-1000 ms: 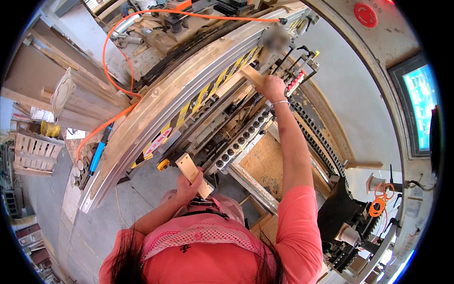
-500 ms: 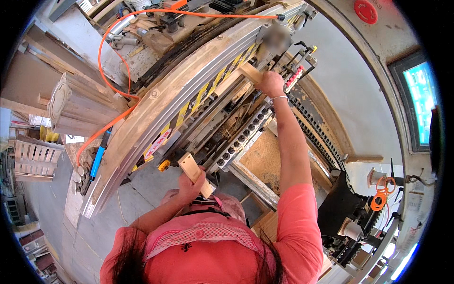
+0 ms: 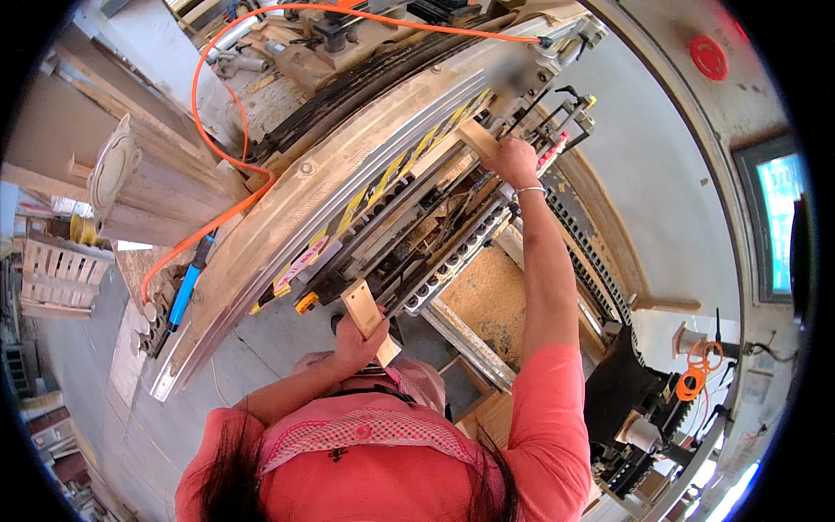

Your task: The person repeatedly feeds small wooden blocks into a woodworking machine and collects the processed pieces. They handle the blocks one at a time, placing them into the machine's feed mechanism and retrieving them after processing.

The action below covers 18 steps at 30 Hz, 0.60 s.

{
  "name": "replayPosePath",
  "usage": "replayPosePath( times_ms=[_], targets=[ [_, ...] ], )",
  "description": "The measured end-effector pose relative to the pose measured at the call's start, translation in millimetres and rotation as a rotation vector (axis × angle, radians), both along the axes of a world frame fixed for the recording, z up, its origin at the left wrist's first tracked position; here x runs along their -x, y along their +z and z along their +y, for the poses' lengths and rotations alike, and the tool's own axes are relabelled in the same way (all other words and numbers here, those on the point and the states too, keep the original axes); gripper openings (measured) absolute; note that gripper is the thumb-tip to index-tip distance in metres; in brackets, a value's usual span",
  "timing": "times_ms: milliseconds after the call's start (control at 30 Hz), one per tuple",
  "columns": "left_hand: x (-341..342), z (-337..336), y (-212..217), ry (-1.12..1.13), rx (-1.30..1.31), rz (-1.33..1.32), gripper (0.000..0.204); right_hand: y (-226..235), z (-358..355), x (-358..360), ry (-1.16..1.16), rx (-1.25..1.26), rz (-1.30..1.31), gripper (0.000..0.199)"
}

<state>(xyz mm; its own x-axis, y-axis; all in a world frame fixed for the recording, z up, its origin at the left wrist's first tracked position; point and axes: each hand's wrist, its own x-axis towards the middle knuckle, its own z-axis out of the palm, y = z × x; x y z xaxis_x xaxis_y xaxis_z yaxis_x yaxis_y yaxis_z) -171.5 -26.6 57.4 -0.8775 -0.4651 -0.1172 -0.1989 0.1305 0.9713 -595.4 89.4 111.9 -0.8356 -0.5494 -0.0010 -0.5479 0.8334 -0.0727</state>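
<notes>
pinching by the edge, left hand (image 3: 355,346) holds a likely light, stiff board (image 3: 361,306) at seven o'clock, right hand (image 3: 513,163) a wooden block's (image 3: 477,137) end at one.

There are two held wooden blocks (image 3: 362,306) (image 3: 478,137), one screen (image 3: 780,217).

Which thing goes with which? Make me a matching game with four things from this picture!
Things:
1. Left hand
2. Right hand
3. Hose
4. Round button

Clues:
A. On the wooden piece farther from the body
B. Red, near the top right
C. Holding the wooden board nearer the body
D. Orange, long and curvy

Right pairs: 1-C, 2-A, 3-D, 4-B
</notes>
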Motion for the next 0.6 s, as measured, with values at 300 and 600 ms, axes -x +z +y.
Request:
replayPosePath(
  times_ms=[300,600],
  targets=[
    [-1,-4,9,-0.057,0.141,0.022,0.023,5,-1,-6,-0.004,-0.016,-0.025,0.043],
    [1,-2,14,-0.065,0.157,0.002,0.027,6,3,-3,0.065,-0.063,0.045,0.042]
  ],
)
